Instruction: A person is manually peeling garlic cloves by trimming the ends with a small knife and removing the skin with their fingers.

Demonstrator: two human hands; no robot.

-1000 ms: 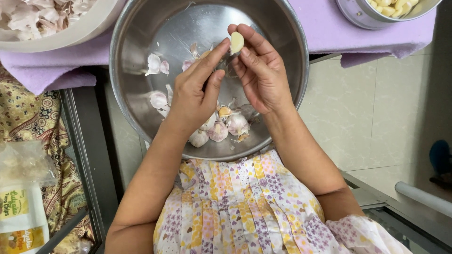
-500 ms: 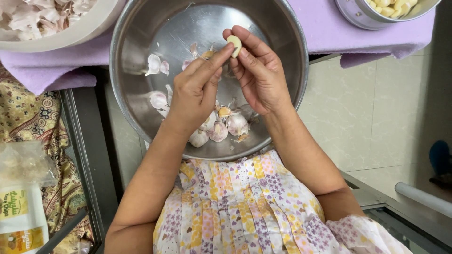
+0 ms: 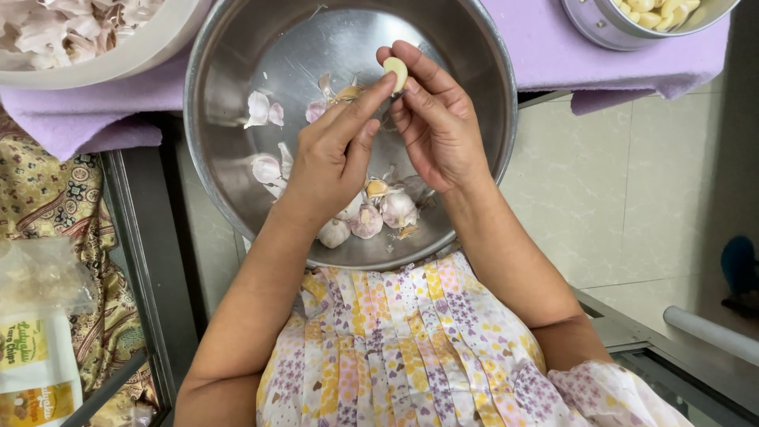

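Note:
A pale peeled garlic clove (image 3: pixel 395 71) is pinched between the fingertips of my right hand (image 3: pixel 439 126). My left hand (image 3: pixel 332 154) touches the same clove with its index finger and thumb. Both hands hover over a large steel bowl (image 3: pixel 229 55) that rests on my lap. In the bowl lie unpeeled garlic cloves (image 3: pixel 371 217) near my wrists and loose papery skins (image 3: pixel 261 111) on the left side.
A white bowl of garlic skins (image 3: pixel 79 39) stands at the top left on a purple cloth (image 3: pixel 545 55). A steel container of peeled cloves (image 3: pixel 656 16) stands at the top right. A plastic packet (image 3: pixel 35 348) lies at the bottom left. Tiled floor shows at the right.
The clove and both hands have shifted slightly lower over the bowl. My left fingers have closed in on the clove.

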